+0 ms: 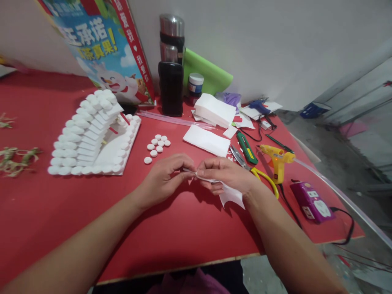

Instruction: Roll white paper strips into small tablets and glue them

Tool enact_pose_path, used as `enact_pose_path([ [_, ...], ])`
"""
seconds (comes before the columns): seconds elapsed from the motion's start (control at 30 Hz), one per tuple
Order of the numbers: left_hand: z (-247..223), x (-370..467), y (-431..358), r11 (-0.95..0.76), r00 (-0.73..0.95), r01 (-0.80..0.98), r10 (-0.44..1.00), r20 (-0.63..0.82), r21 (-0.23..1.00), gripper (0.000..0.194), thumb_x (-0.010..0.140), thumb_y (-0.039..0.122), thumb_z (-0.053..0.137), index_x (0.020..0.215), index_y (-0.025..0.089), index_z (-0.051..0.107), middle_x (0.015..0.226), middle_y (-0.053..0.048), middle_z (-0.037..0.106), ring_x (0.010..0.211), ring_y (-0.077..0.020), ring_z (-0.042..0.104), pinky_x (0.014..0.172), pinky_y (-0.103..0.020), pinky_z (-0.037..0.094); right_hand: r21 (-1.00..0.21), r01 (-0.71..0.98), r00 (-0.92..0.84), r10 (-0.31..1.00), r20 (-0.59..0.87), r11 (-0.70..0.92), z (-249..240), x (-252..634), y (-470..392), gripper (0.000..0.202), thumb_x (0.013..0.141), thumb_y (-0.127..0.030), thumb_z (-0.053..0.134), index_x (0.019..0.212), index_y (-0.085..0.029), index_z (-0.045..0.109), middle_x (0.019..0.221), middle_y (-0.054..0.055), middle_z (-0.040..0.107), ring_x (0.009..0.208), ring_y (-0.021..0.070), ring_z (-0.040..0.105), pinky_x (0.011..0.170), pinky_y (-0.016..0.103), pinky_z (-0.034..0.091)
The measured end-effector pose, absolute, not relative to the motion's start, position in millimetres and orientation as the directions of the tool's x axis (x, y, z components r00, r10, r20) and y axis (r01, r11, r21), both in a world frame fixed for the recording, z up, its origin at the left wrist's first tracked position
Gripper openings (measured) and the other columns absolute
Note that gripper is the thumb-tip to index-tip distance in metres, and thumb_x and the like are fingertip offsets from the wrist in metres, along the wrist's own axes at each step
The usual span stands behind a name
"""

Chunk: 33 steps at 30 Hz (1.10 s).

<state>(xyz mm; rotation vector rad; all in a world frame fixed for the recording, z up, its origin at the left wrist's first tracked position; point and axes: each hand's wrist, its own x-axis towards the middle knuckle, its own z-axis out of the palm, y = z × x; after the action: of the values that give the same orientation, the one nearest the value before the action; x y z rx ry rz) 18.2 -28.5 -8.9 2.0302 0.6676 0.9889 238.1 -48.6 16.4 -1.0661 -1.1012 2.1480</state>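
A strip of thin white paper (232, 196) runs between my two hands over the red table (183, 232). My left hand (168, 177) pinches its narrow end between thumb and fingers. Fingertips of my right hand (222, 175) close on the same strip just beside, and its loose end hangs below the right palm. Several small white round pieces (156, 147) lie beyond my left hand. Behind my hands rests a stack of white paper strips (206, 140). At the left stands a white model (92, 136) built of rounded white pieces on a flat base.
Scissors with yellow handles (266, 179), a green cutter (246, 148), a yellow glue gun (277, 159) and a purple power socket (314, 204) lie to the right. A dark phone (170, 90), flask (172, 26) and printed box (107, 53) stand behind. Dried knotted strands (20, 159) lie far left.
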Motion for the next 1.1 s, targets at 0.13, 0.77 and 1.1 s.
enact_pose_path([
  [0.13, -10.9, 17.5, -28.1, -0.662, 0.586, 0.152, 0.658, 0.472, 0.734, 0.008, 0.099, 0.012, 0.06, 0.096, 0.017, 0.065, 0.091, -0.004, 0.07, 0.083, -0.0143, 0.065, 0.077, -0.026, 0.05, -0.828, -0.059, -0.553, 0.708, -0.439, -0.558, 17.4, 238.1, -47.9, 0.026, 0.085, -0.036, 0.079, 0.082, -0.015, 0.065, 0.058, -0.004, 0.058, 0.042, 0.0037, 0.033, 0.04, 0.019, 0.028],
  [0.77, -9.1, 21.0, -37.1, -0.796, 0.524, 0.289, 0.597, 0.608, 0.532, 0.013, 0.093, 0.011, 0.058, 0.1, 0.02, 0.065, 0.099, -0.009, 0.071, 0.093, -0.0204, 0.067, 0.086, -0.032, 0.054, -0.735, -0.23, -0.575, 0.698, -0.426, -0.638, 6.4, 224.9, -46.9, 0.015, 0.078, -0.029, 0.069, 0.076, -0.019, 0.058, 0.041, -0.012, 0.038, 0.035, 0.0031, 0.012, 0.033, 0.016, 0.014],
  [1.1, -6.4, 27.1, -34.6, 0.365, 0.524, -0.038, 0.8, -0.292, 0.93, 0.024, 0.084, 0.035, 0.074, 0.093, 0.018, 0.061, 0.07, -0.003, 0.068, 0.055, -0.0154, 0.063, 0.05, -0.026, 0.05, -0.911, 0.408, -0.205, 0.966, -0.156, -0.06, 15.3, 224.9, -57.4, 0.015, 0.086, -0.027, 0.062, 0.074, -0.019, 0.062, 0.052, -0.004, 0.057, 0.047, 0.0088, 0.044, 0.047, 0.021, 0.029],
])
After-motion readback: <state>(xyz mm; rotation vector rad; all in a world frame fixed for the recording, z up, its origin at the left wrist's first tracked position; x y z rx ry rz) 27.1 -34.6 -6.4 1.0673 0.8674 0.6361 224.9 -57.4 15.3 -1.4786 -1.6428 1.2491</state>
